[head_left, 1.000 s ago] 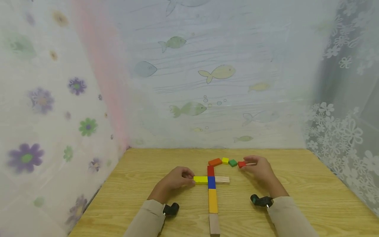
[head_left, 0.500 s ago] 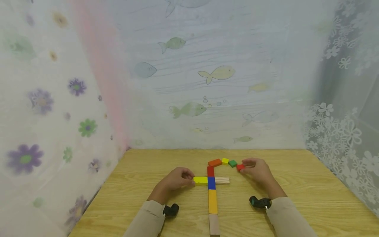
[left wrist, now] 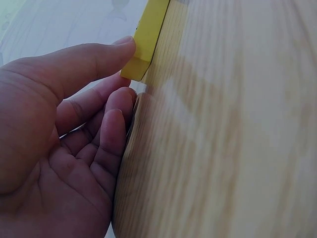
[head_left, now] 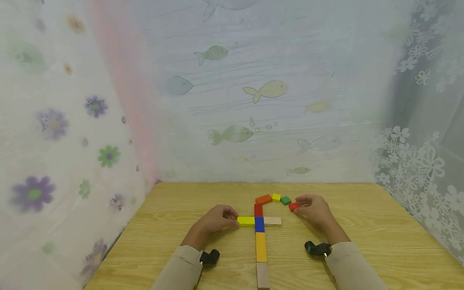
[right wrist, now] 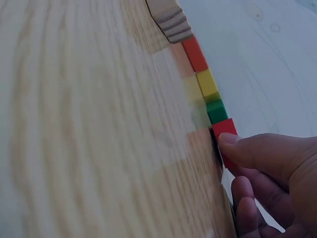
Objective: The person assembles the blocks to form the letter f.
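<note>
My left hand (head_left: 216, 219) pinches the outer end of a long yellow block (head_left: 246, 221) between thumb and forefinger; in the left wrist view the thumb presses the side of that yellow block (left wrist: 148, 39). My right hand (head_left: 316, 210) pinches a small red block (head_left: 293, 207), its thumb lying across the red face (right wrist: 225, 127) in the right wrist view. Just beyond it sits a green block (head_left: 286, 200), then a small yellow cube (head_left: 276, 197) and an orange-red block (head_left: 263, 199), forming a curve. The other fingers of both hands are loosely curled.
A blue block (head_left: 259, 224) stands at the crossing, with a dark red block (head_left: 258, 210) behind and a plain wood block (head_left: 272, 220) at its right. An orange-yellow block (head_left: 261, 247) and a beige block (head_left: 262, 275) run toward the front of the wooden table (head_left: 174, 197).
My right hand has brought the red block a little toward me and left, and has turned it beside the green one. The left hand stays at the yellow block.
</note>
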`<state>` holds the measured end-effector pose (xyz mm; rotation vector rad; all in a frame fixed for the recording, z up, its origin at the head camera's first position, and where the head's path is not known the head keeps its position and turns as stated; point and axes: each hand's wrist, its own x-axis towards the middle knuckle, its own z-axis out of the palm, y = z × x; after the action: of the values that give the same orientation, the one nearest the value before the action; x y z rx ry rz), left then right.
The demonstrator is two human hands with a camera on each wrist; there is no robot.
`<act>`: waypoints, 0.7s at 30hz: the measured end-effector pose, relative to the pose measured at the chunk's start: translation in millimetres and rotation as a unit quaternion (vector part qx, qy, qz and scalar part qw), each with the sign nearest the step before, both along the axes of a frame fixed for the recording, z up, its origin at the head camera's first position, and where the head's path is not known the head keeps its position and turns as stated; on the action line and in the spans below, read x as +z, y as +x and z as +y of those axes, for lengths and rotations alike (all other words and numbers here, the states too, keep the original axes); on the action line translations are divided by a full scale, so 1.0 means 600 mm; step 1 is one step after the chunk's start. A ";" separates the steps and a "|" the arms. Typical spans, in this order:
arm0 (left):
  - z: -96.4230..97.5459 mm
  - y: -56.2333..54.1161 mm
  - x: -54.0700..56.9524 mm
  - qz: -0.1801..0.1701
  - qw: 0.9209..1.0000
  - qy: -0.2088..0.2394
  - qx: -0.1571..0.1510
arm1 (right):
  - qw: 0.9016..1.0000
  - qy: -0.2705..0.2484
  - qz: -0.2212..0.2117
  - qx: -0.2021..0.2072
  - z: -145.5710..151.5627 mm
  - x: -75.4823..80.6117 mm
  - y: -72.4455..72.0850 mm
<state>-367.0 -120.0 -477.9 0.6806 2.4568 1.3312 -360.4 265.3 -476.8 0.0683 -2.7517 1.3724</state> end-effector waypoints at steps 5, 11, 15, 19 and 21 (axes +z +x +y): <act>0.001 0.003 0.002 -0.001 1.000 0.000 0.002 | 1.000 0.000 -0.003 -0.002 -0.005 0.002 0.002; 0.001 0.004 0.001 -0.002 1.000 0.001 0.006 | 1.000 0.001 -0.002 -0.005 -0.007 0.002 0.001; 0.001 0.005 0.002 -0.006 1.000 0.002 0.006 | 1.000 0.004 -0.002 -0.008 -0.008 0.000 0.000; 0.002 0.005 0.003 -0.007 1.000 0.001 0.007 | 1.000 0.004 -0.003 -0.007 -0.006 0.000 -0.001; 0.002 0.004 0.003 -0.005 1.000 -0.002 0.008 | 1.000 0.003 -0.005 -0.004 -0.004 0.000 -0.001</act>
<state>-364.4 -118.7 -476.2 0.6531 2.4609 1.3324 -361.0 262.7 -477.0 0.0507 -2.7608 1.3671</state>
